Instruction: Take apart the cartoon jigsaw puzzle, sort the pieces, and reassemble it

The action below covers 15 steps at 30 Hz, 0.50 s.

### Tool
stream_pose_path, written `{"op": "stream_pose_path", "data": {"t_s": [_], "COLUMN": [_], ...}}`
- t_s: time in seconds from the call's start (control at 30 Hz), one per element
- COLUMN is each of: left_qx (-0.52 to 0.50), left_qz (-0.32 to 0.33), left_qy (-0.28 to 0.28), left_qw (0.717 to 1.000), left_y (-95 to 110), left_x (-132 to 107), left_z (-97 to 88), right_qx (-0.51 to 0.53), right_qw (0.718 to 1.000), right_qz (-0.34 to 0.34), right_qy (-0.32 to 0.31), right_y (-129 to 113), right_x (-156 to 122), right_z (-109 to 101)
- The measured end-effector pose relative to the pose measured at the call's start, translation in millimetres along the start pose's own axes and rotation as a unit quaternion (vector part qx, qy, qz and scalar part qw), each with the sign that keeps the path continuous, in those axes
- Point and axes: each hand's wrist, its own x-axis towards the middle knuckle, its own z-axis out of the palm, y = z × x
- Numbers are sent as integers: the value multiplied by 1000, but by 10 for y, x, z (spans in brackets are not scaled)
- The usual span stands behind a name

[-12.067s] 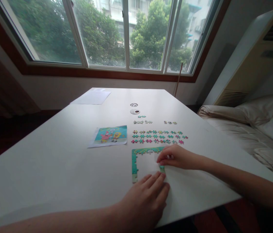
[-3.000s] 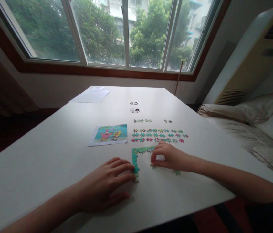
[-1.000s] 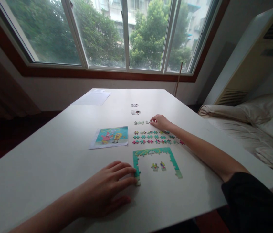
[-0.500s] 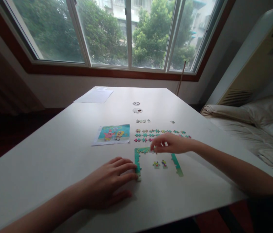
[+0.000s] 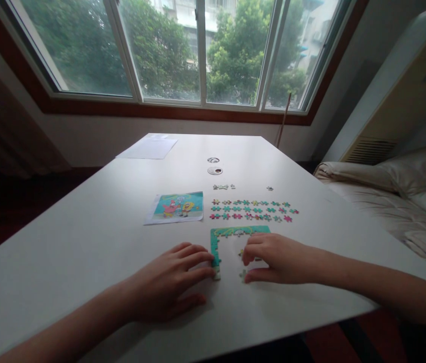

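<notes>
A partly joined jigsaw puzzle frame with a teal and green border lies on the white table. My left hand rests flat with its fingers spread, the fingertips touching the frame's left side. Over the frame's right part is my right hand, its fingers curled and its thumb apart from them. A pale green puzzle piece lies on the table at the thumb tip. Another loose piece shows by the fingers, partly covered. The frame's right side is hidden under my right hand.
Rows of loose puzzle pieces lie beyond the frame, with a few more pieces farther back. A printed reference picture is at left. Two round items and white paper lie toward the window.
My right hand has moved from the frame's top edge toward me. A pale green piece now lies by its thumb. My left hand has stayed in place.
</notes>
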Motion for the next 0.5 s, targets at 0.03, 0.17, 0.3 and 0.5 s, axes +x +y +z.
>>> {"op": "stream_pose_path", "data": {"t_s": [0.03,0.17,0.3,0.5], "left_qx": [-2,-6,3,4], "left_qz": [0,14,15,8], "left_qy": [2,19,1,-19], "left_qw": [1000,1000,1000,1000], "left_y": [-2,-8,-6,-8], "left_x": [-1,-3,0,4], "left_z": [3,14,9,12], "right_qx": [-4,23,58,105], "right_qw": [1000,998,997,993], "right_qz": [19,50,44,50], "right_qy": [2,-21,-22,25], "right_y": [-8,-48,-68,-62], "right_x": [-13,-13,61,265], "right_z": [25,64,52,148]}}
